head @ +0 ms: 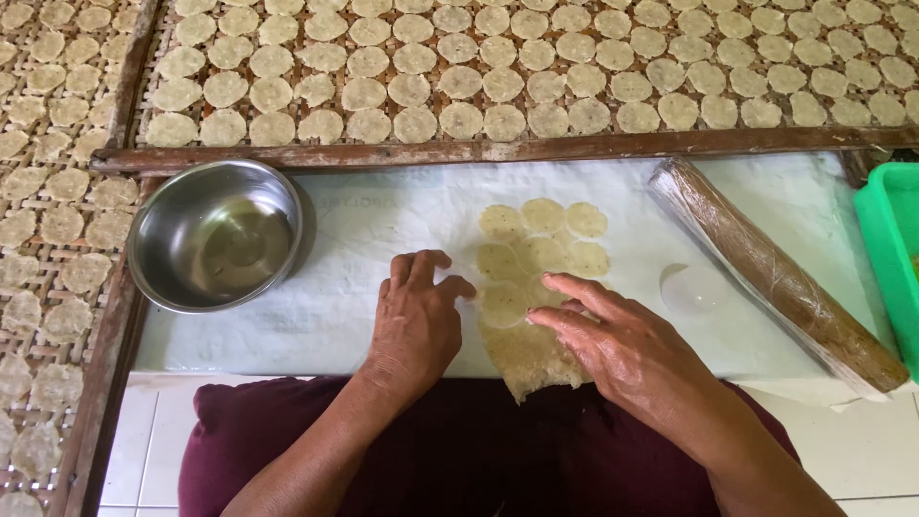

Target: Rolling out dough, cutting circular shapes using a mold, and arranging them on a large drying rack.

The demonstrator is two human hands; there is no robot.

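A thin sheet of speckled pale dough [532,359] lies on a white work surface [364,230] in front of me, its upper part cut into several round discs [542,216]. My left hand [414,321] rests palm down beside the dough's left edge, fingertips near one cut disc [500,303]. My right hand [622,347] lies flat over the dough's right side, fingers pointing left onto the discs. Neither hand grips anything. A small clear round cutter [691,287] sits on the surface just right of the dough.
An empty steel bowl [216,235] stands at the left. A plastic-wrapped rolling pin [775,273] lies diagonally at the right, next to a green tub [890,249]. Woven bamboo trays [536,72] behind and to the left [57,191] hold many drying discs.
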